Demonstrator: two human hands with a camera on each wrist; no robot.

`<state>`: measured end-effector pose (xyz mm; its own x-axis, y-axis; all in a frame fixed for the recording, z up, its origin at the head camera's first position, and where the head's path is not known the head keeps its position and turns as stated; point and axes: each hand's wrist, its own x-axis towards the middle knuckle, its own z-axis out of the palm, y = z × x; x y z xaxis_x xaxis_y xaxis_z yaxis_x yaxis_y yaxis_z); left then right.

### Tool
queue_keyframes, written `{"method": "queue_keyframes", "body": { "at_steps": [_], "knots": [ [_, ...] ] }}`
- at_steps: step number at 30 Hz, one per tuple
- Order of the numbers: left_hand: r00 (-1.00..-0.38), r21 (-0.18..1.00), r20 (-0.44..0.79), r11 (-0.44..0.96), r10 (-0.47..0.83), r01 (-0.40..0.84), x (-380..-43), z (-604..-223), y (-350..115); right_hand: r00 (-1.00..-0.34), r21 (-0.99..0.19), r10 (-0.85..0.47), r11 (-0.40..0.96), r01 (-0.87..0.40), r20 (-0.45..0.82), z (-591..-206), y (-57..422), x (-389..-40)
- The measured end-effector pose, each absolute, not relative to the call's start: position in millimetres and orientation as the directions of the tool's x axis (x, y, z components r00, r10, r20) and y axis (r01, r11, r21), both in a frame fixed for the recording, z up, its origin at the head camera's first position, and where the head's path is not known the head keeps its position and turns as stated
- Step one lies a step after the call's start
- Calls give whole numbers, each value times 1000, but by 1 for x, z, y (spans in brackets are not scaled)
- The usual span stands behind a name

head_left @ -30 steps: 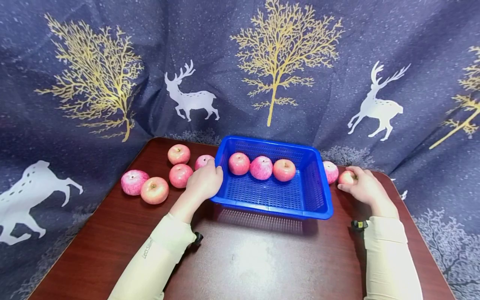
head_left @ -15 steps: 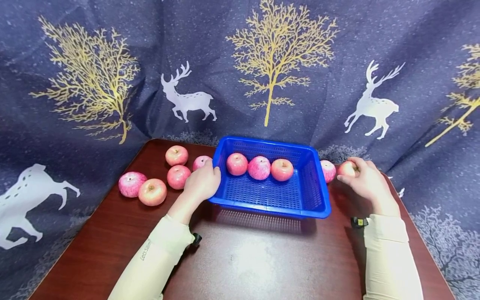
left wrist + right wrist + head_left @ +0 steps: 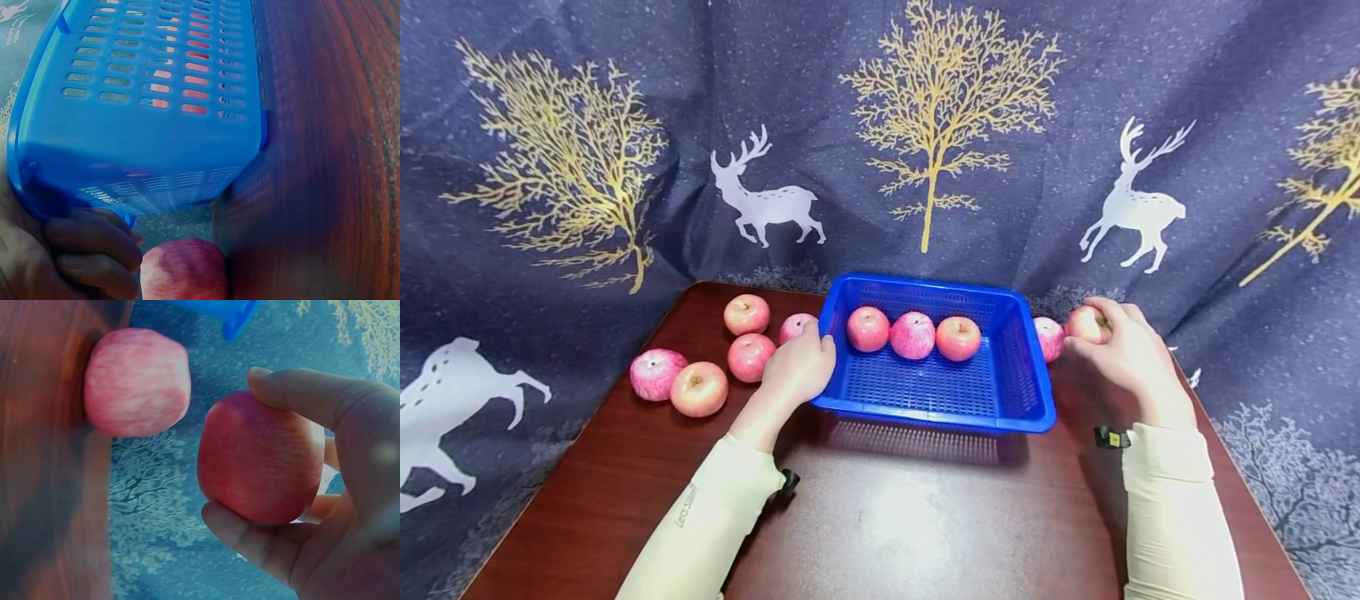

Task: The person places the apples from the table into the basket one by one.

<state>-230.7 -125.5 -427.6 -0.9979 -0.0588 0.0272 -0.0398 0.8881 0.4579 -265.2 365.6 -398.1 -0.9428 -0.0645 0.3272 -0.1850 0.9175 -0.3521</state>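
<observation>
A blue plastic basket [image 3: 934,417] with slotted walls stands on the table, three red apples [image 3: 913,336] in a row inside. My left hand [image 3: 801,367] grips its left rim; in the left wrist view the curled fingers [image 3: 94,240] hook around the edge. Just past those fingers lies a pink apple [image 3: 184,272], partly covered by the hand in the head view. Off the basket's right side, my right hand [image 3: 1131,358] holds a red apple [image 3: 262,459] between thumb and fingers, raised off the tabletop. Beside it another pink apple [image 3: 137,382] rests on the table, partly behind the basket.
Left of the basket, several more apples [image 3: 700,389] sit on the brown wooden table [image 3: 880,517]. Directly behind the table's back edge hangs a dark blue cloth [image 3: 820,100] printed with gold trees and white deer.
My right hand has lifted the red apple from the table and brought it slightly up and left. The left hand keeps its grip on the rim. The head view has shifted slightly.
</observation>
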Motion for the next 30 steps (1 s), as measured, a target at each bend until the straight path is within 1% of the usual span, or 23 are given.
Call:
{"method": "queue_keyframes", "body": {
  "at_steps": [17, 30],
  "knots": [
    [-998, 458, 37, 889, -55, -32, -229, -427, -126, -878, -310, -156, 896, -319, 453, -375, 335, -254],
    [-997, 459, 46, 888, -55, -28, -231, -427, -125, -854, -291, -209, 879, -377, 476, -364, 310, -241]
  ]
}}
